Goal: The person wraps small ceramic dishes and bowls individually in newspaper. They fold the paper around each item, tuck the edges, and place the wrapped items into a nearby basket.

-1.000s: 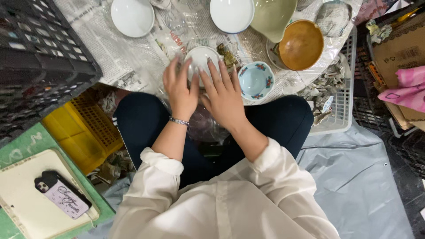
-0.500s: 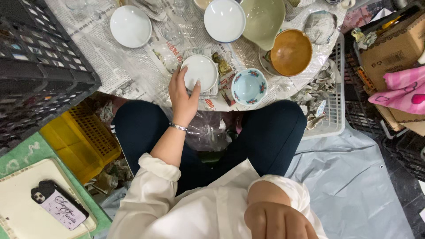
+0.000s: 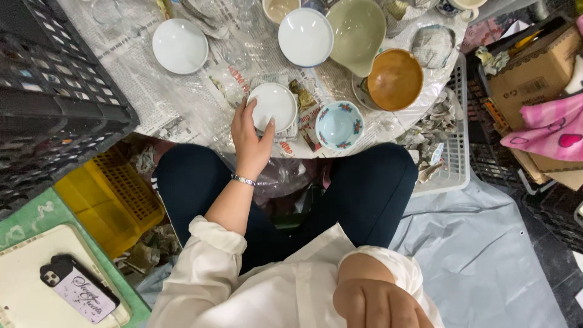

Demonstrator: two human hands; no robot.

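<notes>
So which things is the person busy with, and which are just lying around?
In use:
- left hand, gripping the small white dish
- newspaper spread under the dish

Lying about:
- blue flowered bowl
- brown bowl
- pale green bowl
- two other white dishes
- black crate
- yellow basket
- phone
- cardboard box
- right hand, drawn back near the camera
</notes>
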